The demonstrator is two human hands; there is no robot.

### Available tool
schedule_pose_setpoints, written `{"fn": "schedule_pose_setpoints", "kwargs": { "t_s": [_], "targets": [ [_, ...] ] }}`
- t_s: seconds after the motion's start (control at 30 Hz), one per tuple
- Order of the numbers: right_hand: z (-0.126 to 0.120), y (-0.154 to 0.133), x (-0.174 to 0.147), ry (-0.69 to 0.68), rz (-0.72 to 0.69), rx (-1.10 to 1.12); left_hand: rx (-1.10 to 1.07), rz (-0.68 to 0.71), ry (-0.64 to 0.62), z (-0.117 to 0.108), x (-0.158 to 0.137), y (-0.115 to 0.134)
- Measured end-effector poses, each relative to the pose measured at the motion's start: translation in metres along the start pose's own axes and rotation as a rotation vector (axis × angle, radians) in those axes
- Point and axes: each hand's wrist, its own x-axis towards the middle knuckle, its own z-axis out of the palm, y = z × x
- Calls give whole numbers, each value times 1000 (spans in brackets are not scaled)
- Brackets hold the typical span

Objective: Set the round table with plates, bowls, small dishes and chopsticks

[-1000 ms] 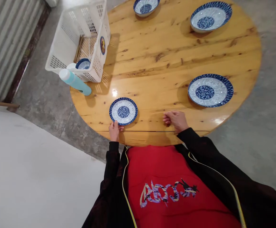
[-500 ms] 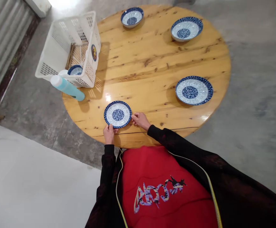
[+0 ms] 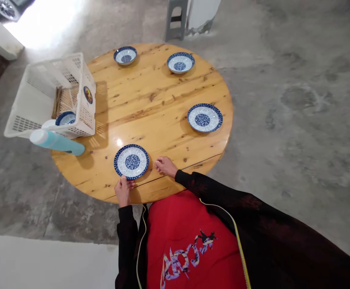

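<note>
A blue-and-white plate (image 3: 132, 161) lies near the front edge of the round wooden table. My left hand (image 3: 123, 190) pinches its near rim, thumb on top and fingers low at the side. To the right of the plate, a short gap away from its rim, my right hand (image 3: 166, 165) rests low over the wood with its fingers curled together and nothing visible in them. Farther right sits a similar blue-rimmed dish (image 3: 205, 118). Two more such dishes stand toward the far edge, one at the back middle (image 3: 180, 63) and one at the back left (image 3: 125, 55).
At the table's left stands a white plastic basket (image 3: 86, 114) holding a blue-and-white bowl (image 3: 66, 118) and thin sticks. A light-blue bottle (image 3: 60, 142) with a white cap is beside it. Beyond the wooden table (image 3: 153, 116), a grey stool (image 3: 176, 20) stands on the concrete floor.
My right hand has let go of the plate's right rim and moved off to the right. The left hand stays on the near rim. The view has shifted rightward and up.
</note>
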Motion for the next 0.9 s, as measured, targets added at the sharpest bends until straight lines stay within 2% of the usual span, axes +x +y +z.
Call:
{"fn": "schedule_pose_setpoints", "kwargs": {
  "t_s": [0.13, 0.3, 0.4, 0.47, 0.53, 0.63, 0.7, 0.8, 0.9],
  "targets": [
    [-35, 24, -31, 103, 97, 77, -8, 15, 50, -10, -4, -2],
    [-78, 49, -62, 144, 167, 153, -19, 136, 166, -20, -27, 0],
    [-101, 56, -70, 111, 164, 183, 1, 198, 236, -14, -54, 2],
    [-121, 60, -74, 67, 145, 200, 15, 218, 274, 1, -76, 0],
    [-147, 66, -78, 20, 114, 211, 25, 216, 292, 29, -101, -3],
    [-203, 83, -87, -1, 67, 214, 26, 191, 231, 93, -143, -11],
    [-246, 99, -96, 48, 66, 234, 37, 182, 96, 147, -170, -17],
    [-307, 128, -111, 198, 107, 306, 55, 167, -114, 225, -203, -20],
    [-349, 155, -127, 350, 129, 366, 60, 155, -283, 283, -218, -11]
  ]
}}
